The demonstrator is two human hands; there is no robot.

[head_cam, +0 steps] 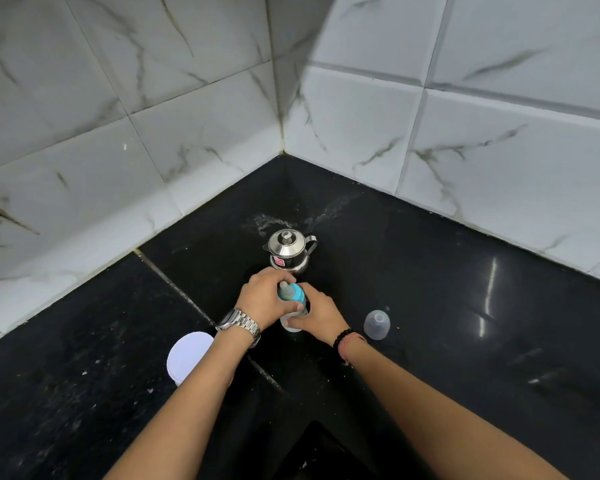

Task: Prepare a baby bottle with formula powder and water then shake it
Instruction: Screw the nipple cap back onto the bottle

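A clear baby bottle with a blue collar and teat stands on the black counter. My left hand, with a metal watch at the wrist, grips the blue collar from the left. My right hand, with a dark bead bracelet, holds the bottle's body from the right. A small steel kettle with its lid on stands just behind the bottle. The bottle's clear dome cap lies on the counter to the right of my right wrist. What is inside the bottle is hidden by my fingers.
A round white container sits on the counter under my left forearm. White marble-pattern tiled walls meet in a corner behind the kettle. A wet patch lies near that corner. A dark opening shows at the counter's near edge.
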